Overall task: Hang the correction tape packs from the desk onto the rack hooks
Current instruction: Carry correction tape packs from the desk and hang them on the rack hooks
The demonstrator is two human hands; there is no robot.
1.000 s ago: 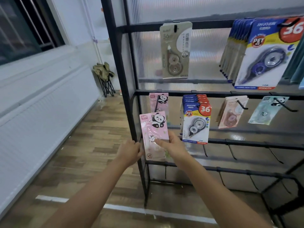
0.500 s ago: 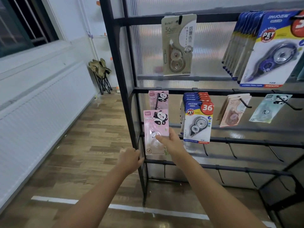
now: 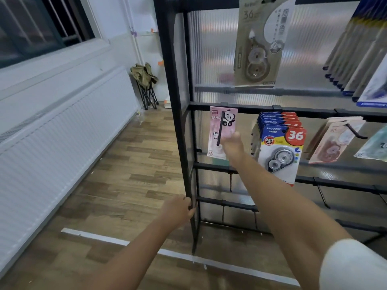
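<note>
Hanging on a black hook [image 3: 219, 128] at the left end of the rack [image 3: 167, 80] is the pink panda pack [image 3: 215, 135], with the right hand [image 3: 232, 143] touching its lower right edge; whether its fingers are pinching it I cannot tell. The left hand [image 3: 178, 210] is curling its fingers around the rack's near left post. Wood-pattern flooring [image 3: 125, 174] is running left toward a white radiator [image 3: 52, 143] under a window [image 3: 31, 28], with a folded stool [image 3: 145, 84] standing in the far corner.
</note>
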